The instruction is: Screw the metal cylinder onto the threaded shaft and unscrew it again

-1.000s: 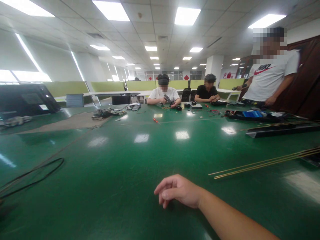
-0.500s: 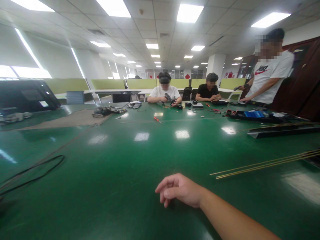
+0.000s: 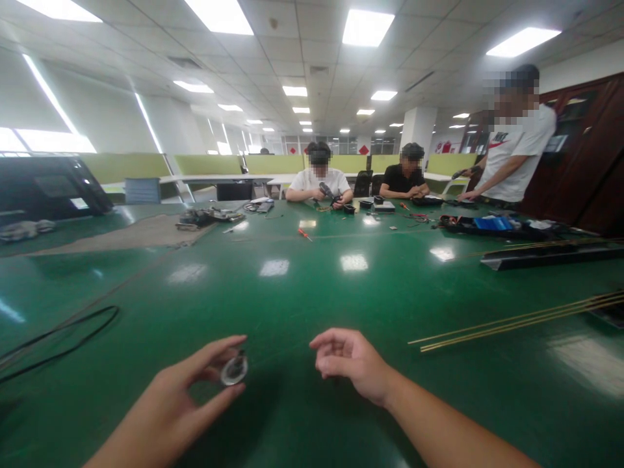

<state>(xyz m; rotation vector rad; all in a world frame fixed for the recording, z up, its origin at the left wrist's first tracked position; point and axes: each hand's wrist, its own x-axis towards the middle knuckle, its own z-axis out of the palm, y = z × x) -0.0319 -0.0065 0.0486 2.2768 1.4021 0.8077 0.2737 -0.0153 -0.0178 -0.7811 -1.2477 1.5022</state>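
Observation:
My left hand (image 3: pixel 182 390) is at the lower left, with a small round piece (image 3: pixel 234 369) gripped between thumb and fingers. The piece has a pale, shiny rim and a dark middle; its exact kind cannot be made out. To the right, my right hand (image 3: pixel 348 361) hovers over the green tabletop (image 3: pixel 292 305) with its fingers loosely curled and the thumb apart from them. Nothing shows in it. A gap separates the two hands.
Thin brass-coloured rods (image 3: pixel 487 326) lie at the right, with a dark metal channel (image 3: pixel 536 255) behind them. A black cable (image 3: pixel 92 325) loops at the left. A red screwdriver (image 3: pixel 304 234) lies farther off. Several people, one a seated co-worker (image 3: pixel 319 182), are across the table.
My left hand has come into view from the lower left, carrying the small round piece. My right hand has shifted slightly right and up, its fingers drawn in a little more.

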